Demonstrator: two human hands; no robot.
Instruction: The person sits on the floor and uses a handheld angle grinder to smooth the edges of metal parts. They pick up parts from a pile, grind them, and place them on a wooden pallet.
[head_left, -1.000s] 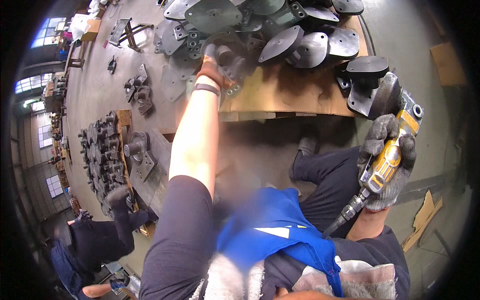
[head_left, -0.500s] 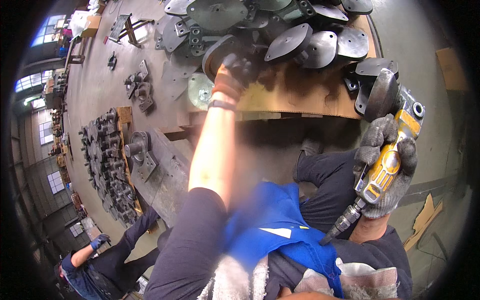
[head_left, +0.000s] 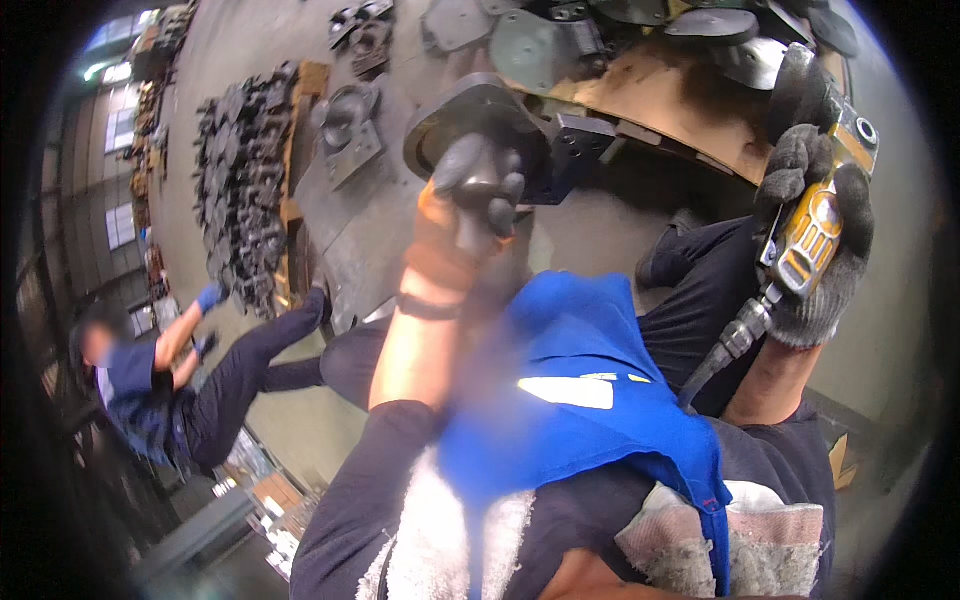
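Note:
Raised off the pile, a dark steel part (head_left: 578,150) with a rounded plate and a drilled block is gripped in my left hand (head_left: 470,200). The fingers of its grey and orange glove wrap round a knob-like middle of the part. In my right hand (head_left: 840,255), gloved in grey knit, sits a yellow air-powered angle grinder (head_left: 812,238), its head pointing away from me. A hose fitting (head_left: 745,325) hangs from its rear end, near my thigh. The grinder's disc is mostly hidden behind my fingers.
Several flat steel plates (head_left: 715,25) lie on a cardboard-covered surface (head_left: 670,100) ahead. A similar steel part (head_left: 348,125) rests on a grey slab left of my left hand. Beyond it stands a pallet stacked with dark parts (head_left: 240,190). A co-worker (head_left: 150,385) is at far left.
My left hand has lifted the steel part off the pile and drawn it toward me. My view has swung, and the grinder stays in my right hand.

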